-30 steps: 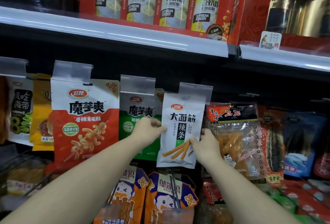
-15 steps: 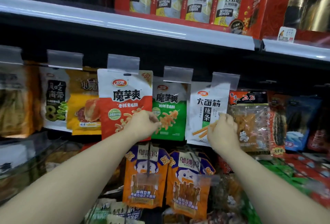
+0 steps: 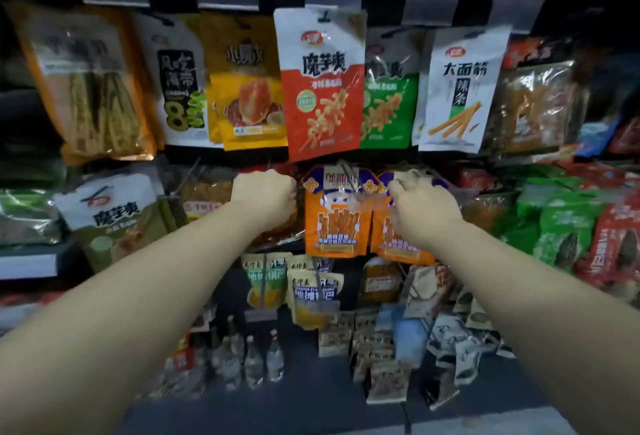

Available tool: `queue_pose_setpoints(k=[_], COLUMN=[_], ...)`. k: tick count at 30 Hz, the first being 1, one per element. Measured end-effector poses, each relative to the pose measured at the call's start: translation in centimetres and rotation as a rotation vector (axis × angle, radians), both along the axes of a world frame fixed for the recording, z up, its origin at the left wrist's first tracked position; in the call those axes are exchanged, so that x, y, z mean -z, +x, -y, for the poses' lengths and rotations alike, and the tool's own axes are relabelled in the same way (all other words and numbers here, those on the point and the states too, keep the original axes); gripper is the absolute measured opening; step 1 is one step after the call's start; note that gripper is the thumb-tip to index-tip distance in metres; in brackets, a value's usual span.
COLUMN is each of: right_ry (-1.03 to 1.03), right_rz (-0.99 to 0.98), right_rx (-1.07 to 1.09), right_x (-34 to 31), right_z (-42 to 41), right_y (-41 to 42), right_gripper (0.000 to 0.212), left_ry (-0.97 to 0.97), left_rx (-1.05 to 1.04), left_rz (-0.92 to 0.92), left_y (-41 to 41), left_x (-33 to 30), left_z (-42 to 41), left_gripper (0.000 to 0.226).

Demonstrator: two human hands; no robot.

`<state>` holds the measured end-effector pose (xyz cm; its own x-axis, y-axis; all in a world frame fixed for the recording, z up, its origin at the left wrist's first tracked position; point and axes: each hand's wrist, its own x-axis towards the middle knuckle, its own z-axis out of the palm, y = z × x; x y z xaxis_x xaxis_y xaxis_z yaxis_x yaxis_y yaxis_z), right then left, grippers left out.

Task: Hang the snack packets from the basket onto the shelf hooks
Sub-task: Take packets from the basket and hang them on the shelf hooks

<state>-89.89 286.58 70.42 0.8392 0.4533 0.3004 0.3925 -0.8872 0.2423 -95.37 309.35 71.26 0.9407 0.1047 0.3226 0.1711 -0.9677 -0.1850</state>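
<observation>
Both hands hanging empty before lower hook row: left hand [image 3: 264,196] fisted, right hand [image 3: 423,207] loosely curled. White packet [image 3: 460,91] hanging on hook, top row, right of middle. Basket not showing; probably reaching down for next packet, so grabbing it near hang hole makes threading easier.

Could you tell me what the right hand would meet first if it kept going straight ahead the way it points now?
Probably the orange packet hanging right before the right hand; depth is unclear, so they may already touch.

Hanging packets [image 3: 322,84] crowd every hook; gaps between look narrow.
</observation>
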Motion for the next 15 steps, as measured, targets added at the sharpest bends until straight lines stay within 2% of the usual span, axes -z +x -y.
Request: queue_pose_setpoints(k=[2,5,10,15], right_ry=[-0.031,-0.060,-0.077,-0.222], right_rz=[-0.042,-0.080,-0.246,-0.474], right_rx=[-0.031,-0.086,-0.175,-0.203], right_x=[1.7,4.5,12.6,23.8], right_z=[-1.0,-2.1,-3.5,-4.1], right_y=[-1.7,-3.4,-4.9,-7.7], right_gripper=[0.043,0.031,0.033,0.035], left_ry=[0.053,0.077,-0.027,-0.127], left_rx=[-0.014,-0.070,-0.173,-0.228], left_rz=[-0.048,-0.159,-0.400,-0.594], left_y=[-1.8,-4.0,-7.4,-11.5], left_x=[2.2,5.5,13.7,25.3], left_z=[-0.8,-1.5,-2.2,-2.3], left_gripper=[0.026,0.022,0.018,0.015])
